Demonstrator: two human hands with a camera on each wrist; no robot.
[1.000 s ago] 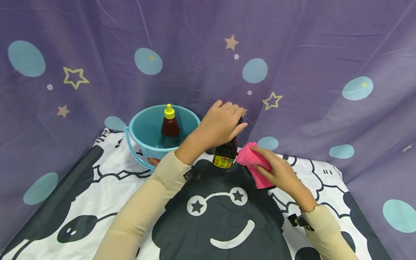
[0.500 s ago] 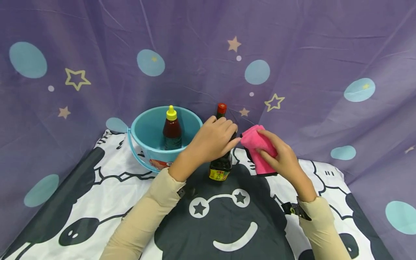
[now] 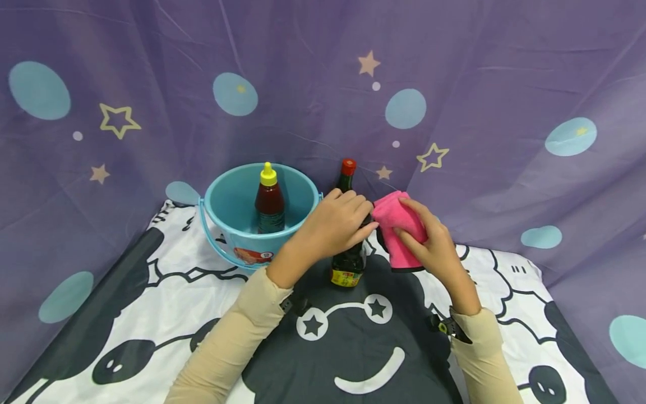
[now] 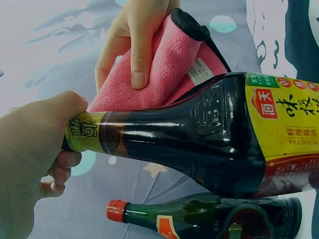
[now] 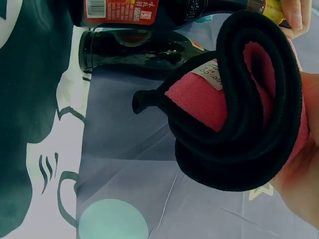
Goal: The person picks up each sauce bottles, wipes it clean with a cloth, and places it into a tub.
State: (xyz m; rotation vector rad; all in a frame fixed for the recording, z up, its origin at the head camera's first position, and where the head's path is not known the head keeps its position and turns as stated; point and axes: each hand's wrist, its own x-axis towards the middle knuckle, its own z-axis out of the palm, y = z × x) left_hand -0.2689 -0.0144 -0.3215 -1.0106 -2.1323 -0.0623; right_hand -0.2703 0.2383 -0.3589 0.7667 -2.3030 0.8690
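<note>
My left hand (image 3: pixel 335 224) grips a dark soy sauce bottle (image 4: pixel 214 134) by its neck, just below the top. The bottle stands upright, its yellow and red label low on the body. On its right, my right hand (image 3: pixel 436 241) holds a folded pink cloth (image 3: pixel 404 224) with black edging, thumb on one side and fingers on the other. In the left wrist view the cloth is right at the neck of the soy sauce bottle. Behind the left hand stands a green glass bottle (image 4: pixel 209 216) with a red cap, mostly hidden in the head view.
A light blue bucket (image 3: pixel 229 193) with a handle stands at the back left, close to the left forearm. Inside it is a brown-red squeeze bottle (image 3: pixel 270 202) with a yellow nozzle cap. A patterned cloth (image 3: pixel 323 365) covers the table; a purple curtain (image 3: pixel 313 67) hangs behind.
The left hand has come down and nearer with the soy sauce bottle, uncovering the red cap of the green bottle. The right hand has raised the pink cloth beside the bottle's neck.
</note>
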